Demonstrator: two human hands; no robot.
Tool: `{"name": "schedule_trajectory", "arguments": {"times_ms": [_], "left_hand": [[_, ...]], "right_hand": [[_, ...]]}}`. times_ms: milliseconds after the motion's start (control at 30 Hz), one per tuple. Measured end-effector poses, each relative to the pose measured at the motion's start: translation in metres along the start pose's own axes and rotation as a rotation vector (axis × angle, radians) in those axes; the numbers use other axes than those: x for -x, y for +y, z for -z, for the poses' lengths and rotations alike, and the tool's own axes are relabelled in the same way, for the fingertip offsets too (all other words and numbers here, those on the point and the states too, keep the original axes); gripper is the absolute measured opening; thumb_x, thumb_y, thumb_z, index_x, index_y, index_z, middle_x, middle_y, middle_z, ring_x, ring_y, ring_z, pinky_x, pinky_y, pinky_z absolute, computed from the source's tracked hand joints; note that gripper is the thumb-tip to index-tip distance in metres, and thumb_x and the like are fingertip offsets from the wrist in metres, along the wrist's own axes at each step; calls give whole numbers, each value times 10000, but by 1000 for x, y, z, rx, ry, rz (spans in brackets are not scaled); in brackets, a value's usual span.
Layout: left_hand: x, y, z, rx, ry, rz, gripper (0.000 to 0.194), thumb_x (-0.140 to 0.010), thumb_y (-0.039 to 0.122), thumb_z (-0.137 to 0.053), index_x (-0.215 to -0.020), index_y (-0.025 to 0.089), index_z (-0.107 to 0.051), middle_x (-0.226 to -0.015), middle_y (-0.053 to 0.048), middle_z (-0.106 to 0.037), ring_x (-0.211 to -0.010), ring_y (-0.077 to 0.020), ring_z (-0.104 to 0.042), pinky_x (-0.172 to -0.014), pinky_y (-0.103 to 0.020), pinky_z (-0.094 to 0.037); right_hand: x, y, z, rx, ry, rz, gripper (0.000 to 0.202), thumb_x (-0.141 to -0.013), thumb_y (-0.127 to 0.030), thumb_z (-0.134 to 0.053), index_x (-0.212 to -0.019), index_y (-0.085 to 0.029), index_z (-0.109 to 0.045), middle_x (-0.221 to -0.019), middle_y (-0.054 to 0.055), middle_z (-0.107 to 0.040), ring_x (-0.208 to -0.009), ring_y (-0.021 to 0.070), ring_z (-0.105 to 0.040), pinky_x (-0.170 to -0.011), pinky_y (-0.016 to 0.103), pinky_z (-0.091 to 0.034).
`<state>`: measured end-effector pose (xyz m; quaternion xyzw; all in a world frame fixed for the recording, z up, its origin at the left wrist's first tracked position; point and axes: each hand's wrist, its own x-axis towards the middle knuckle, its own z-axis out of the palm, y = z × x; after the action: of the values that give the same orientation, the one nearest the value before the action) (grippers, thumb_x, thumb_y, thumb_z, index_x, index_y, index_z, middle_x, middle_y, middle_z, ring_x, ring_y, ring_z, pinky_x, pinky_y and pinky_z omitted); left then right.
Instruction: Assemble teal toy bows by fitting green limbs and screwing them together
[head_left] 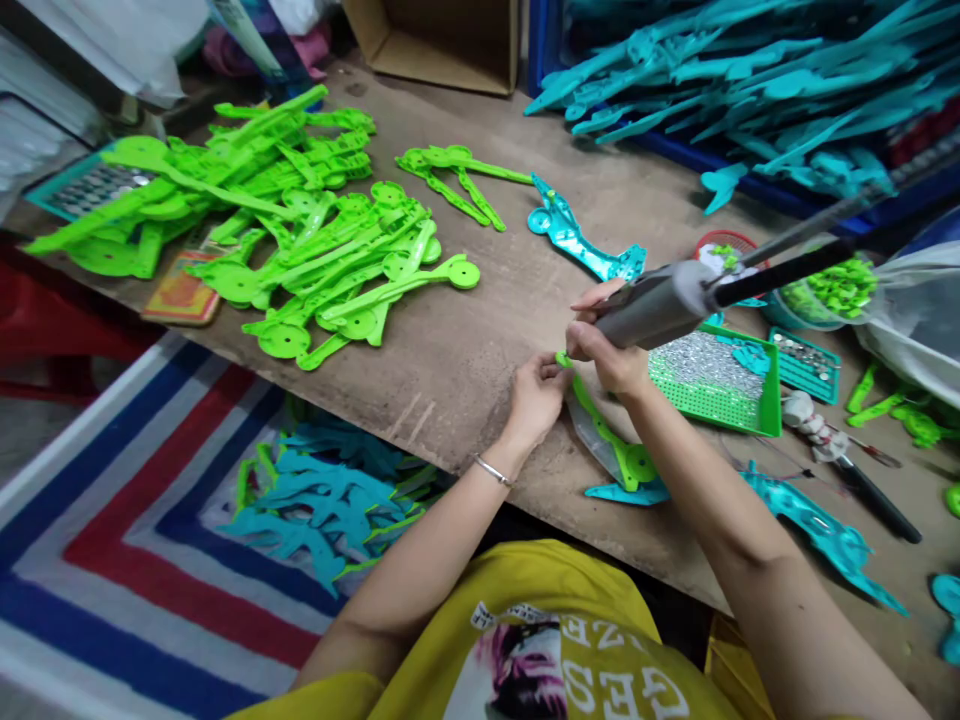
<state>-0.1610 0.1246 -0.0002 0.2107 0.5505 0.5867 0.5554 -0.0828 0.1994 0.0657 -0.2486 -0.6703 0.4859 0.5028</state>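
Observation:
My right hand (616, 362) is wrapped round a grey electric screwdriver (660, 308), tilted, with a black cord and a metal rod running off its rear to the upper right. Close beside it, my left hand (536, 402) pinches the tip of a lime green plastic part (616, 442). The screwdriver's bit is hidden behind my fingers. A translucent curved piece (589, 432) lies along the green part, and a teal piece (628, 493) shows beneath its lower end. Beyond my hands lies a glossy teal plastic part (581, 240).
Lime green parts (352, 270) are heaped at the left, with a few (454, 165) behind. A blue crate (667, 150) of teal parts stands at the back right. To my right are a green tray (772, 390) of small screws, a tub (806, 318) and a black-handled tool (877, 500).

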Motion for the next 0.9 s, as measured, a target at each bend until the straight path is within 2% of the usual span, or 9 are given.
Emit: {"name": "schedule_trajectory", "arguments": {"times_ms": [100, 233, 333, 367, 467, 533, 600, 733, 900], "left_hand": [[-3, 1, 9, -92, -40, -10, 420, -693, 400, -789, -1003, 151, -654, -763, -1, -682, -648, -133, -627, -638, -247, -491], [3, 10, 20, -316, -54, -77, 453, -724, 397, -775, -1091, 163, -645, -865, -28, -674, -716, -173, -646, -727, -311, -527], [29, 18, 7, -915, 3, -537, 366, -868, 405, -645, -1127, 145, -648, -1094, -127, -649, -962, -271, -645, -925, -445, -503], [41, 17, -1, -1035, -69, -672, 352, -907, 403, -599, -1127, 133, -647, -1112, -150, -644, -1044, -306, -623, -963, -475, -483], [79, 4, -31, -1248, -533, -918, 486, -893, 417, -641, -1268, 114, -581, -1254, -188, -624, -1201, -358, -560, -1060, -531, -416], [96, -10, -45, -1357, -649, -971, 626, -851, 412, -701, -1358, 99, -510, -1350, -214, -583, -1270, -390, -517, -1118, -585, -341], [100, -23, -51, -1431, -653, -982, 598, -870, 379, -681, -1367, 99, -499, -1285, -203, -625, -1201, -377, -561, -1113, -593, -337], [90, -28, -40, -1467, -670, -1042, 492, -935, 353, -573, -1362, 118, -509, -1129, -158, -678, -1041, -333, -611, -1041, -543, -417], [80, -8, -5, -1424, -688, -1090, 496, -933, 357, -551, -1396, 191, -486, -1109, -132, -688, -1004, -323, -638, -974, -519, -485]], "right_hand": [[13, -22, 20, 32, 174, -23, 246, -862, -424, -677, -987, -235, -582, -577, -84, -531, -479, 101, -527, -518, 275, -474], [38, -61, 63, 197, 346, -119, 320, -766, -424, -770, -959, -230, -604, -591, -80, -574, -513, 104, -562, -541, 276, -488], [60, -73, 91, 231, 427, -161, 366, -727, -421, -783, -980, -231, -598, -610, -79, -580, -532, 108, -552, -533, 276, -472], [67, -73, 97, 230, 443, -167, 371, -726, -417, -776, -990, -231, -592, -626, -77, -583, -543, 108, -547, -539, 278, -471], [83, -65, 110, 230, 457, -168, 379, -727, -383, -749, -1020, -228, -567, -711, -57, -615, -610, 119, -566, -599, 295, -496], [93, -61, 114, 281, 426, -175, 399, -722, -338, -735, -1056, -227, -547, -811, -26, -662, -702, 144, -618, -672, 322, -529], [107, -65, 120, 386, 385, -191, 464, -723, -270, -704, -1147, -229, -521, -950, 17, -701, -831, 181, -665, -753, 360, -552], [152, -95, 143, 660, 325, -195, 579, -769, -141, -592, -1330, -241, -491, -1154, 69, -710, -1051, 219, -683, -916, 415, -542], [230, -129, 203, 1050, 515, -284, 254, -798, -137, -531, -976, -221, -691, -990, 39, -765, -927, 224, -717, -836, 380, -553]]}}
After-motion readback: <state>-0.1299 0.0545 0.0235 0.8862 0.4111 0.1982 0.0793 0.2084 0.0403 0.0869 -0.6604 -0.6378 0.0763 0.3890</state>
